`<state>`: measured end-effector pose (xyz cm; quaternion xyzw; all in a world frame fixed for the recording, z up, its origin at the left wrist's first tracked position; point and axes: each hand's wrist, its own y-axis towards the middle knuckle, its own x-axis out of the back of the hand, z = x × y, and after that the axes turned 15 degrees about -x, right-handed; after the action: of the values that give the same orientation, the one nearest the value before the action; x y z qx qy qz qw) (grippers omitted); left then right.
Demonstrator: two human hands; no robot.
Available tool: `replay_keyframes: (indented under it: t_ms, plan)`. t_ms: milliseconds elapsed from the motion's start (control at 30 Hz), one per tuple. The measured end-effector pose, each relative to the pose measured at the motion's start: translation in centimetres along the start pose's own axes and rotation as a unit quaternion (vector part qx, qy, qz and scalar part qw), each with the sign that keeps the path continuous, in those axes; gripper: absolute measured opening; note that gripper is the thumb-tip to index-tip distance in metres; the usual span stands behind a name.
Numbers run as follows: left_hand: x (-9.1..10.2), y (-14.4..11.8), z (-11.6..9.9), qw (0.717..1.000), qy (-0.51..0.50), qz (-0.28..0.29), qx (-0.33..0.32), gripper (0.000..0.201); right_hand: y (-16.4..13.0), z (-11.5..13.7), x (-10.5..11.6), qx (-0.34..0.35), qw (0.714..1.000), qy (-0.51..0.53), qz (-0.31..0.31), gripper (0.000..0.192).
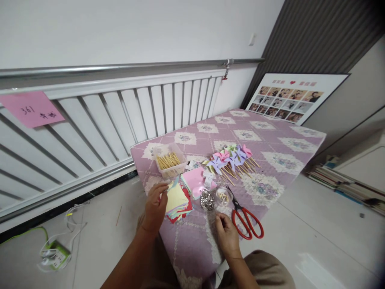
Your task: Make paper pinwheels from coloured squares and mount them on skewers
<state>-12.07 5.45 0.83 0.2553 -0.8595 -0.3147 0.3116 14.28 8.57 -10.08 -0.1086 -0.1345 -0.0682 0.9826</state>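
Observation:
My left hand (156, 204) is closed at the left edge of a stack of coloured paper squares (177, 197), pale yellow on top. A light blue piece of paper (173, 184) slants up at its fingertips. My right hand (227, 234) is pinched over the near part of the table; whatever is between its fingers is too small to make out. Just beyond it lie a heap of small silvery pins or fasteners (207, 199) and a round clear tub (224, 196) of short tan pieces. Red-handled scissors (247, 224) rest to its right.
A clear plastic box (170, 160) holds many thin wooden sticks. Finished paper pinwheels (231, 158) on sticks lie beyond, near pink paper sheets (195, 180). The table has a purple patterned cloth (192, 237). A radiator (168, 106) runs along the wall; a photo board (296, 98) leans behind.

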Motion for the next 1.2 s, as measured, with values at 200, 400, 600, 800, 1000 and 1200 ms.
replay_keyframes:
  t_ms: [200,400,600,800,1000,1200]
  plan:
    - [-0.2,-1.8,-3.5,0.976,0.028,0.122,-0.180,0.027,-2.3,3.8,0.2,-0.061,0.990,0.067,0.105,0.052]
    - [-0.7,-3.3,-3.9,0.940,0.024,0.184,-0.285,0.029,-6.2,10.3,0.2,-0.230,0.846,0.328,0.352,0.054]
    - [-1.2,-4.1,-3.5,0.964,-0.005,0.172,-0.202,0.037,-6.4,11.0,-0.5,-0.249,0.843,0.390,0.274,0.021]
    - [-2.5,-5.4,-4.4,0.924,-0.252,0.066,0.281,0.036,-6.5,11.0,-0.5,-0.252,0.853,0.406,0.209,0.020]
    - [-3.2,-5.6,-6.6,0.738,-0.531,0.110,0.402,0.034,-6.5,11.6,-0.3,-0.235,0.860,0.414,0.182,0.021]
    - [-5.1,-3.9,-8.1,0.746,-0.542,0.068,0.382,0.044,-7.2,11.7,-0.8,-0.218,0.874,0.381,0.210,0.021]
